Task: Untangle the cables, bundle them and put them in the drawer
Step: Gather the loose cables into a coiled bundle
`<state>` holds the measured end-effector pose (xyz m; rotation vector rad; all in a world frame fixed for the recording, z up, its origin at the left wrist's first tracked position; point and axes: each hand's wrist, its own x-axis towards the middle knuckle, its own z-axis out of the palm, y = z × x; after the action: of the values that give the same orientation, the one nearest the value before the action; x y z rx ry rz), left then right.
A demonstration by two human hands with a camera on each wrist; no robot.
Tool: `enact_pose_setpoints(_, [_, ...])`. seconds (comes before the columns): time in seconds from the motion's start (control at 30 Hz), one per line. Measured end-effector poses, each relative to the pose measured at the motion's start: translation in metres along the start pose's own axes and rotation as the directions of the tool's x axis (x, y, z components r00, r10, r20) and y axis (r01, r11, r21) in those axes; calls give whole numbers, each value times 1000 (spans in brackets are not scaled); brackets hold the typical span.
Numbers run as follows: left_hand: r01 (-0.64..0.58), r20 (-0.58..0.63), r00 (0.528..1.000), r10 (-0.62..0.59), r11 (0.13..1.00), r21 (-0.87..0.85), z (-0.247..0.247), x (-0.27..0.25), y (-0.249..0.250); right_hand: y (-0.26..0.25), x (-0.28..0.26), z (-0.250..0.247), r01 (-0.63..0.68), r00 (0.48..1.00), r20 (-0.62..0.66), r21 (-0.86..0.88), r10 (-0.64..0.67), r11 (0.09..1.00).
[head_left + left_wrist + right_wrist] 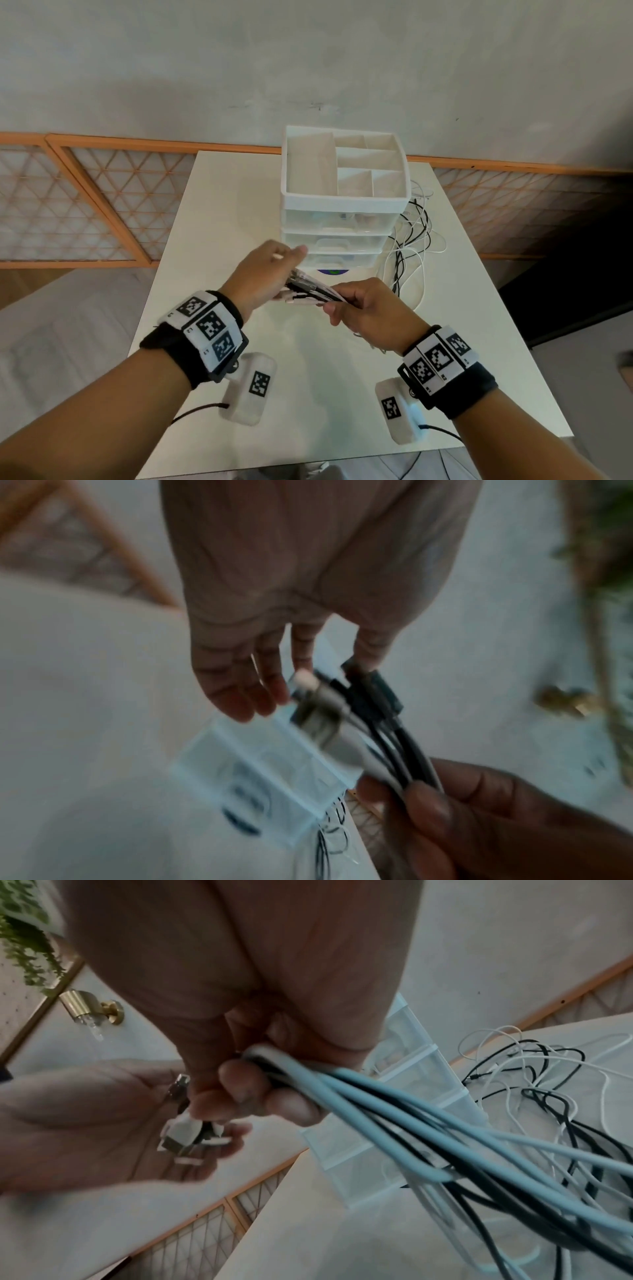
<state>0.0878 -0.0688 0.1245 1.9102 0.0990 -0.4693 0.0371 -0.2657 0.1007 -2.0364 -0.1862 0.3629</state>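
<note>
White worktop is being shown against a plain wall with an orange lattice screen, and a white drawer unit is standing at its middle with all drawers closed. Beside the unit, a loose tangle of black and white cables is lying on the surface, its strands running up to the hands. The step in hand is judged to be the gathering: plug ends are being lined up into one bunch, so untangling is only partly done. The strands are being pinched just behind the plugs by the right hand, its fingers curled tight round them. The left hand is being held out flat, fingers straight and close together, with the plugs appearing to be resting against the palm, though blur makes contact uncertain. Both forearms are being raised above the worktop in front of the unit. Next, the trailing lengths would probably have to be drawn free and coiled, and a drawer opened.
</note>
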Motion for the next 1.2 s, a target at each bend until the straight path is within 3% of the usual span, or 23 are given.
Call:
enact_pose_setpoints(0.07, [-235, -122, 955, 269, 942, 239, -5, -5, 16, -2, 1, 4, 10, 1000, 31, -95, -7, 995])
enact_pose_setpoints(0.13, [-416, 51, 904, 425, 845, 335, 4, -13, 34, -8, 4, 10, 50, 998, 47, -167, -43, 985])
enact_pose_setpoints(0.2, [-478, 317, 876, 365, 748, 461, 20, -23, 39, -18, 6, 13, 107, 994, 18, -178, -106, 978])
enact_pose_setpoints(0.27, [-459, 361, 885, 293, 678, 574, 29, -20, 30, -25, 8, 11, 152, 986, -46, -179, -163, 972])
enact_pose_setpoints(0.43, [-393, 376, 898, 230, 803, 448, 29, -11, 15, -21, -1, 1, 78, 984, -161, -15, -80, 997])
enact_pose_setpoints(0.5, [-335, 300, 929, 215, 833, 440, 24, -7, 19, -18, -4, -5, 74, 983, -173, 62, -62, 995])
enact_pose_setpoints(0.57, [-292, 237, 951, 200, 834, 468, 15, -2, 20, -12, -7, -14, 67, 986, -164, 136, -45, 988])
enact_pose_setpoints(0.73, [-284, 344, 930, 128, 845, 453, 5, -2, 15, -5, -12, -17, 103, 992, -79, 115, -95, 988])
enact_pose_setpoints(0.8, [-289, 314, 936, 158, 856, 429, 1, -2, 15, 0, -11, -17, 108, 991, -99, 137, -95, 985])
enact_pose_setpoints(0.9, [-267, 240, 953, 183, 883, 386, -5, -1, 16, 8, -10, -23, 59, 990, -135, 229, -28, 972])
enact_pose_setpoints(1.03, [-257, 254, 953, 165, 884, 390, -5, -3, 17, 14, -6, -31, -57, 994, -85, 211, 76, 976])
enact_pose_setpoints(1.2, [-240, 292, 945, 150, 923, 301, -11, -7, 26, 9, -2, -36, -54, 998, -21, 160, 58, 986])
